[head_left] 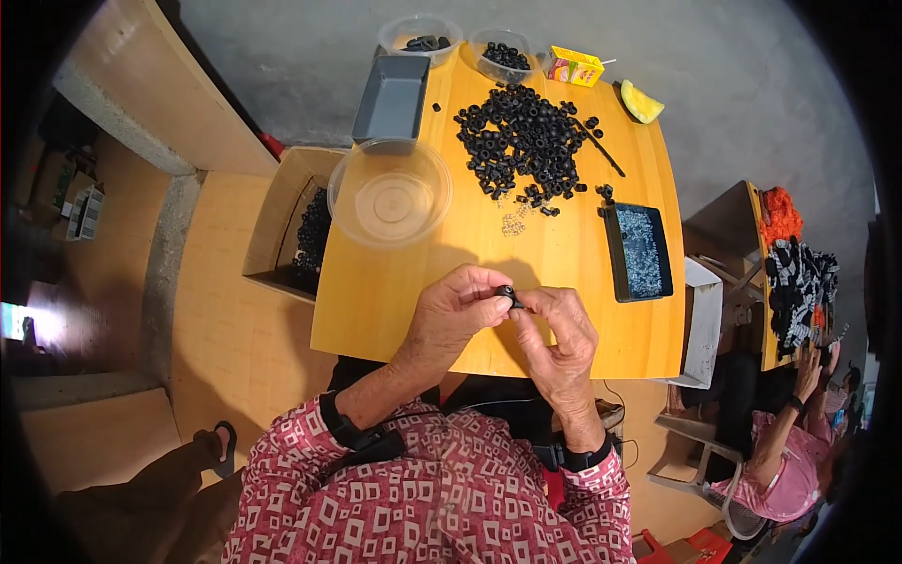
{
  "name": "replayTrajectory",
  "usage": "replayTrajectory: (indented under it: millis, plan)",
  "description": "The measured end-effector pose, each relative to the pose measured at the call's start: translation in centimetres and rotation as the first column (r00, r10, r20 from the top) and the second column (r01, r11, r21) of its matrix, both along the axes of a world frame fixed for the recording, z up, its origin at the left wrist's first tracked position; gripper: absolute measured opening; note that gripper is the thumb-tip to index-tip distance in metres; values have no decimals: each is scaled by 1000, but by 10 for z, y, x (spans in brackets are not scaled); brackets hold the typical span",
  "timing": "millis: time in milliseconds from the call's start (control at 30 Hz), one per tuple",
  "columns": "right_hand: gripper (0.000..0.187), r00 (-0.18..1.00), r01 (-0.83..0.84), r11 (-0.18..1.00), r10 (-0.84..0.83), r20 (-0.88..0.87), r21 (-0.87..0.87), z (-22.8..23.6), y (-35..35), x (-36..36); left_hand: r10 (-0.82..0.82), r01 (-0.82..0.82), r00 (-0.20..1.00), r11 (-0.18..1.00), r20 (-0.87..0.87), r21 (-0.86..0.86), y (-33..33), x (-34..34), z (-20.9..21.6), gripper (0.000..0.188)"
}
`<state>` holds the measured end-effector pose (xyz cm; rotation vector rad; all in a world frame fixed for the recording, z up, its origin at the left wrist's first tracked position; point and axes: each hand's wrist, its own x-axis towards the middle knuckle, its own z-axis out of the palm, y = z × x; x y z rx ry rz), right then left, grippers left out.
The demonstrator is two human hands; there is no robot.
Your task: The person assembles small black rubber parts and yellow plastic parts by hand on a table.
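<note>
Both hands meet at the table's near edge: left hand (451,315) and right hand (554,329) pinch one small black ring (507,293) between fingertips, its axis probably pointing 3 o'clock. The loose pile (526,141) sits at 12 o'clock, well apart.

I see pink-red sleeves w/ white square print, black wristbands on both wrists, thin black cable across the lap.

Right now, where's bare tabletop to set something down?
Free: the near-left corner of the table, between the clear bowl and left hand; also the strip from the black tray to the near edge, beside the right hand. Crowded: the far middle, under the pile of black rings.
</note>
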<state>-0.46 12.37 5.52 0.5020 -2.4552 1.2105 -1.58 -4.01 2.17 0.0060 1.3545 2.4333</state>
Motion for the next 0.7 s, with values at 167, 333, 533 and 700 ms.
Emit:
replayTrajectory:
  millis: [167, 333, 533, 700]
  plan:
    - [24, 993, 78, 969, -54, -109, 233, 1, -3, 7, 45, -59, 989, 994, -137, -96, 6, 3, -1, 19]
    - [24, 995, 74, 969, -55, -85, 235, 6, -9, 8, 51, -70, 987, 990, -156, -122, 6, 4, 1, 19]
    - [20, 993, 99, 995, -99, 65, 0, -2, -6, 10, 26, -31, 996, 998, -85, -55, 2, 4, -1, 19]
    - [21, 987, 117, 929, -71, 142, -351, -20, -13, 9, 24, -24, 1000, 999, -5, 44, 6, 5, 2, 20]
